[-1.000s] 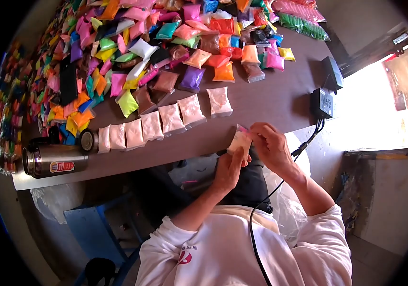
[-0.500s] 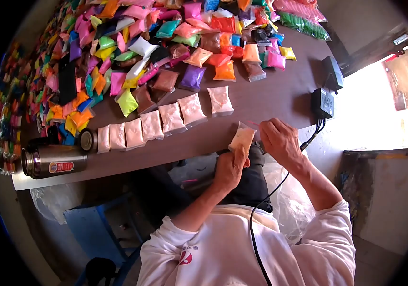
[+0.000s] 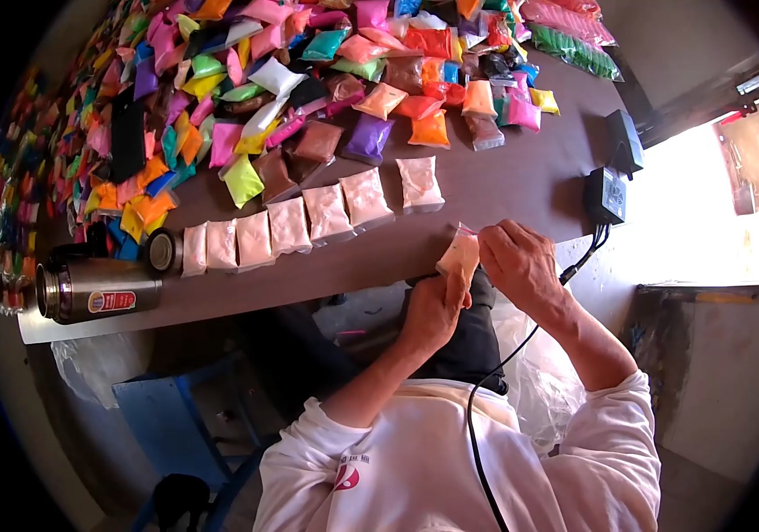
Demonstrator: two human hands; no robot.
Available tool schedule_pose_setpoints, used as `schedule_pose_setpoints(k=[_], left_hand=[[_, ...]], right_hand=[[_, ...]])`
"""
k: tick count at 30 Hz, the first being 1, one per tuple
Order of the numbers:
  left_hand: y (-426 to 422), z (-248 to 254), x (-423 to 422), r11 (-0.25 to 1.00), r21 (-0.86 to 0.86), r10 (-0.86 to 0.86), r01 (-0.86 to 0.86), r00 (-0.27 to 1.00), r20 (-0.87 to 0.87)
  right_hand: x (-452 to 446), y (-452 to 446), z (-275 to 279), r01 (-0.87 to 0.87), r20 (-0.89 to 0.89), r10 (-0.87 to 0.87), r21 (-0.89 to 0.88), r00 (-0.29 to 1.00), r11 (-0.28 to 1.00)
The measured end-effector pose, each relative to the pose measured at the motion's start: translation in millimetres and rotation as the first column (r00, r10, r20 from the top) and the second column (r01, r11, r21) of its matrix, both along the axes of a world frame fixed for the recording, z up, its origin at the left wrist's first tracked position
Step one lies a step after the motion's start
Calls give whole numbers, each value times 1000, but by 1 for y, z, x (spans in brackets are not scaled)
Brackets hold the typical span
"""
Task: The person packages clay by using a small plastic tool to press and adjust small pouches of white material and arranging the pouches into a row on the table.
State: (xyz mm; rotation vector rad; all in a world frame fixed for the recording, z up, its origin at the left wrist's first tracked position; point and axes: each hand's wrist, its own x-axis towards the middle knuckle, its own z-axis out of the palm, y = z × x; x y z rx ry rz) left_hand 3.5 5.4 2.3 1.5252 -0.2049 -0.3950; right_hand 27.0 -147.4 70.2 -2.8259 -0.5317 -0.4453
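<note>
Pouch and hands, change: compared with half a second ago, the pale pouch (image 3: pixel 457 255) tilts further right, and its far end meets the right hand (image 3: pixel 521 266) instead of lying just apart from it; the tabletop things also sit slightly shifted in view.
Pouch, place: at the near edge of the table (image 3: pixel 503 195), in front of the torso, between the two hands; a reddish strip shows along its far end.
Pouch, long axis: slanting from the near left to the far right, with the near end at the left hand (image 3: pixel 432 310) and the far right corner at the right fingertips.
Left hand: curled, thumb and fingers closed around the near end; it carries the pouch from below left.
Right hand: fingers bunched tightly, apparently pinching the far right corner; this hand is the nearer to the strip.
Pale row: six filled pouches (image 3: pixel 289 226) side by side on the left; a single pouch (image 3: pixel 419 184) lies apart at their right, beyond the hands.
Flask: the steel flask (image 3: pixel 100 291) lies at the near left, its cup-like lid (image 3: pixel 163 251) beside the row.
Heap: coloured packets (image 3: pixel 367 139) cover the far left.
</note>
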Motion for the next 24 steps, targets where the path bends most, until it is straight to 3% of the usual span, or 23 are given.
schedule_pose_setpoints(k=[2, 4, 6, 10, 11, 12, 14, 16, 19, 23, 24], left_hand=[[3, -2, -2, 999, 38, -25, 24, 999, 39], [3, -2, -5, 1000, -5, -10, 11, 998, 63], [3, 2, -3, 1000, -10, -26, 27, 996, 81], [3, 3, 0, 998, 47, -50, 47, 996, 72], [2, -5, -4, 998, 46, -51, 48, 996, 71], [0, -13, -5, 991, 131, -35, -12, 938, 344], [-1, -29, -7, 974, 200, -36, -104, 806, 591], [-1, -18, -8, 993, 122, -30, -1, 967, 252], [2, -3, -3, 997, 39, -69, 65, 992, 107], [1, -5, -1, 997, 58, -49, 43, 994, 94], [1, -9, -2, 993, 116, -60, 32, 968, 245]], right_hand=[[-3, 6, 7, 5, 29, -7, 56, 1000, 998], [-12, 11, 13, -100, -88, 110, 115, 990, 988], [-13, 13, 12, -117, -86, 128, 123, 988, 985], [-3, 1, 2, -30, -97, 37, 81, 995, 996], [-1, -6, 1, 59, -79, -54, 66, 995, 996], [0, -9, 2, 146, -58, -143, 53, 988, 988], [-5, -3, 8, 124, -18, -123, 74, 992, 990], [-15, 9, 11, -78, -78, 85, 91, 993, 993], [-8, 7, 3, -104, -127, 116, 99, 985, 990], [8, -8, 4, 3, -107, 4, 66, 994, 998], [12, -9, 5, 41, -95, -34, 76, 995, 996]])
